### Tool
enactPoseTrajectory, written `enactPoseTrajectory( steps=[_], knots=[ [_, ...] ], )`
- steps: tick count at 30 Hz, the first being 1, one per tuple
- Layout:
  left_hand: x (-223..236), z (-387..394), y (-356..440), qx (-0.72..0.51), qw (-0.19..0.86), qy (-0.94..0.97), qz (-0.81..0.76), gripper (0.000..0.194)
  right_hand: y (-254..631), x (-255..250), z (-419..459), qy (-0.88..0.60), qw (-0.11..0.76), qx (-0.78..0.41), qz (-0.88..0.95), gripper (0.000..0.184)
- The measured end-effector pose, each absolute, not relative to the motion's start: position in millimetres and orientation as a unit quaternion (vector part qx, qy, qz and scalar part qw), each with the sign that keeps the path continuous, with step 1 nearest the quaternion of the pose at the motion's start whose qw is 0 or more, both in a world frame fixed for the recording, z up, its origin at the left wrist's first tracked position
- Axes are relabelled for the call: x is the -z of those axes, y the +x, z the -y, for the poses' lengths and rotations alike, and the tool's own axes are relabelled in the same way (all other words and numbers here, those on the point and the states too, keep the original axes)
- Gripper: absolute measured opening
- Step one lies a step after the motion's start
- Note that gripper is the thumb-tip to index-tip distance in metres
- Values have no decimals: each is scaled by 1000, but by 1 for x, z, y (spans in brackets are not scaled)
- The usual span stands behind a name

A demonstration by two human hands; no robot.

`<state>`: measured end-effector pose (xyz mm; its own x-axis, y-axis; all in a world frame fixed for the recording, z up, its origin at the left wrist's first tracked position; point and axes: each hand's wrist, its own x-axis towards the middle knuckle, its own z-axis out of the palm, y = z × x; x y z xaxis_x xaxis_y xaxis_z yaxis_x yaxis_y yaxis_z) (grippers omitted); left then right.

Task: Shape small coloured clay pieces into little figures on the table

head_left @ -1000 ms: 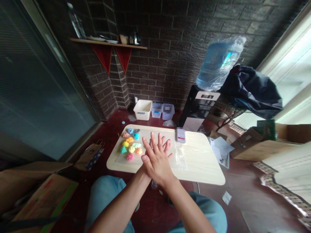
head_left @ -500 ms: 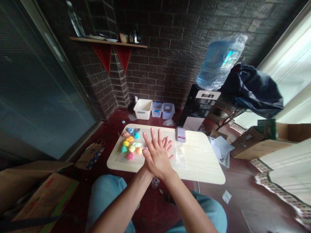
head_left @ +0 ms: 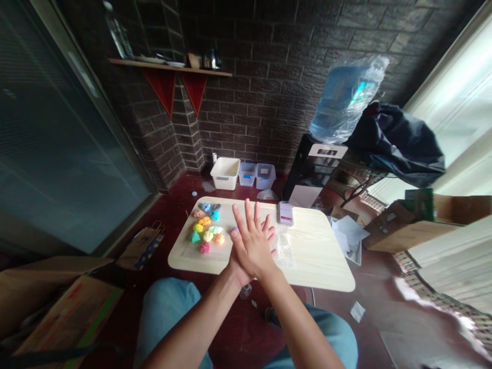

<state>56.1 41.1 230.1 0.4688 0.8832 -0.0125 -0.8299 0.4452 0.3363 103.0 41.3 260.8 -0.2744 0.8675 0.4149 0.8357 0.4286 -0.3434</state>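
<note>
My right hand (head_left: 251,246) lies across the top of my left hand (head_left: 270,233), palm to palm, above the table. The right hand's fingers are stretched out and spread. Of the left hand, mostly the fingertips show past the right hand's edge, apart from one another. Anything between the palms is hidden. Left of the hands sit several coloured lumps like modelling clay, among them a pink lump (head_left: 205,247), an orange lump (head_left: 219,239) and a green lump (head_left: 195,237). A small purple patch (head_left: 234,231) shows beside the right thumb.
The lumps lie on a clear textured sheet (head_left: 285,251) on the pale table (head_left: 323,256). A phone-like slab (head_left: 286,213) lies at the table's far edge. Behind stand a white bin (head_left: 225,174), clear blue tubs (head_left: 265,177) and a water dispenser (head_left: 313,169). Cardboard boxes (head_left: 69,312) flank my legs.
My right hand has shifted slightly to the right and up over the left one, its fingers now pointing more upright. The lumps on the table have not moved.
</note>
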Motion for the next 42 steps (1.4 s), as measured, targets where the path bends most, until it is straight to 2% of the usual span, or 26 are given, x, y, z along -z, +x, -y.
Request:
enactPoseTrajectory(
  steps=[5, 10, 13, 16, 21, 26, 29, 35, 42],
  knots=[
    [-236, -52, 37, -496, 857, 122, -64, 62, 115, -248, -39, -554, 263, -54, 788, 54],
    [-226, -52, 48, -552, 819, 130, -87, 60, 102, -253, -33, -521, 285, -43, 803, 58],
    [-224, -47, 53, -500, 852, 134, -83, 64, 103, -260, -42, -531, 298, -47, 792, 56],
    [-226, -46, 53, -471, 871, 121, -62, 57, 112, -261, -51, -544, 311, -76, 775, 54],
    [-222, -49, 54, -470, 878, 88, -32, 53, 122, -258, -59, -533, 376, -190, 734, 51],
    [-220, -52, 48, -468, 882, 32, -47, 61, 135, -266, -64, -498, 501, -343, 619, 57],
    [-223, -54, 40, -476, 877, 20, -57, 63, 148, -270, -63, -483, 564, -371, 558, 56],
    [-231, -57, 27, -498, 865, 56, -39, 64, 160, -253, -51, -474, 610, -383, 506, 47],
    [-242, -55, 20, -528, 844, 90, 0, 64, 153, -221, -31, -450, 615, -550, 343, 57]
  ],
)
